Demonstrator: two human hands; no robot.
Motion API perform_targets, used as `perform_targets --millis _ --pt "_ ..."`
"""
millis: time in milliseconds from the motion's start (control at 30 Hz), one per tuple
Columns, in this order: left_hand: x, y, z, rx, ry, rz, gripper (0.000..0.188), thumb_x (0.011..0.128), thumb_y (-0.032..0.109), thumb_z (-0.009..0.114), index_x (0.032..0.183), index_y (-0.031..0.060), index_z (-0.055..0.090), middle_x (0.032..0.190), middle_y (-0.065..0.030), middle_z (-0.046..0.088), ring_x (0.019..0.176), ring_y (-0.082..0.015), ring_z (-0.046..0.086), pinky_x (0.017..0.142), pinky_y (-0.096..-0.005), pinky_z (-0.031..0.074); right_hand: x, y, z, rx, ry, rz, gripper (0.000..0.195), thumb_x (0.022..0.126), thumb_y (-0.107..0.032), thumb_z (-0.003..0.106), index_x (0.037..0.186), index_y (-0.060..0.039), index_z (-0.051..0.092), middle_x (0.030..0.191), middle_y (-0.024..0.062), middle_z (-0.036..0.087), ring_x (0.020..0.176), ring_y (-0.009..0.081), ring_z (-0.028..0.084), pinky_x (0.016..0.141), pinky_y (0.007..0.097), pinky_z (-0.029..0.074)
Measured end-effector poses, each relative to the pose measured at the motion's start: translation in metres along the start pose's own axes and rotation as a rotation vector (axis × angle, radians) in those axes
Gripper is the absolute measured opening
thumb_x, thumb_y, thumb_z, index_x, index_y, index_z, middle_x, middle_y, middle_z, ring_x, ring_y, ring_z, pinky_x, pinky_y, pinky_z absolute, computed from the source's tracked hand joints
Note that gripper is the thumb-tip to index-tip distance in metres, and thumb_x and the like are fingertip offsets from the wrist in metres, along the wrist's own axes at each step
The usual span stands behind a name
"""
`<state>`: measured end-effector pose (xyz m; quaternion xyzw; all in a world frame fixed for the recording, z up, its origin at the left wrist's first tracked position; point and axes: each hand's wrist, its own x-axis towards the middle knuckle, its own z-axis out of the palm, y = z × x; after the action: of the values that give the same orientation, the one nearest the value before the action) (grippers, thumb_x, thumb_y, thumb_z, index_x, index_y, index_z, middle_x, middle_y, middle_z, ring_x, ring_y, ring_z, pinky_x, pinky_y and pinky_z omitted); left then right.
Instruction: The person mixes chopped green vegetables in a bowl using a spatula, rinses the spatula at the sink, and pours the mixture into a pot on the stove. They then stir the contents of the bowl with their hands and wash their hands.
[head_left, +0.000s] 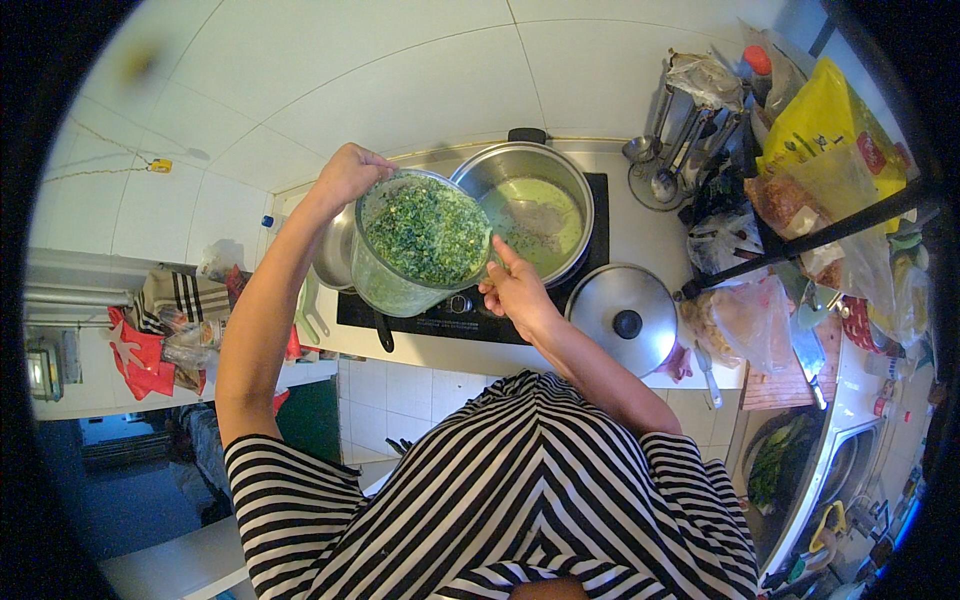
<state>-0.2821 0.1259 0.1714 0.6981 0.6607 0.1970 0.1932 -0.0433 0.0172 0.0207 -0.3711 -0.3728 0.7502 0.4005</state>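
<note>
Both of my hands hold a clear container (397, 298) of chopped green leaves (427, 229), tilted beside a steel pot (589, 187). My left hand (356, 176) grips its far left rim. On the right side, my right hand (517, 289) holds the container near its rim, with the index finger extended. Pale green liquid (559, 247) with dark bits lies in the pot, which stands on a black cooktop (427, 324). A second metal pan (334, 251) is partly hidden behind the container.
Right of the cooktop lies a steel lid (622, 300) with a black knob. Ladles stand in a holder (652, 191) by the wall. Plastic bags (750, 315), a wooden cutting board (772, 390) and a cleaver (808, 352) are farther right. A green utensil (309, 311) lies at the left.
</note>
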Motion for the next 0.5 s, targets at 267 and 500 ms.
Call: perform_targets --millis 267,500 --pt "0.0007 0.0016 -0.0010 0.013 -0.006 -0.019 0.022 0.072 0.010 0.062 0.090 0.0009 0.072 0.080 -0.0150 0.069 0.072 -0.0190 0.064 0.072 -0.0302 0.050 0.0009 0.0003 -0.0011 -0.003 0.006 -0.002 0.054 0.098 -0.015 0.040 0.146 -0.0143 0.017 0.075 0.0068 0.052 0.051 0.0091 0.046 0.042 0.0216 0.037" --pt "0.0022 -0.0021 -0.0011 0.056 0.002 0.014 0.022 0.072 0.010 0.062 0.090 0.0005 0.071 0.078 -0.0151 0.069 0.069 -0.0188 0.064 0.069 -0.0304 0.050 -0.0007 -0.0006 0.0010 0.009 0.009 0.014 0.053 0.098 -0.015 0.040 0.146 -0.0163 0.018 0.075 0.0060 0.051 0.052 0.0091 0.045 0.043 0.0212 0.036"
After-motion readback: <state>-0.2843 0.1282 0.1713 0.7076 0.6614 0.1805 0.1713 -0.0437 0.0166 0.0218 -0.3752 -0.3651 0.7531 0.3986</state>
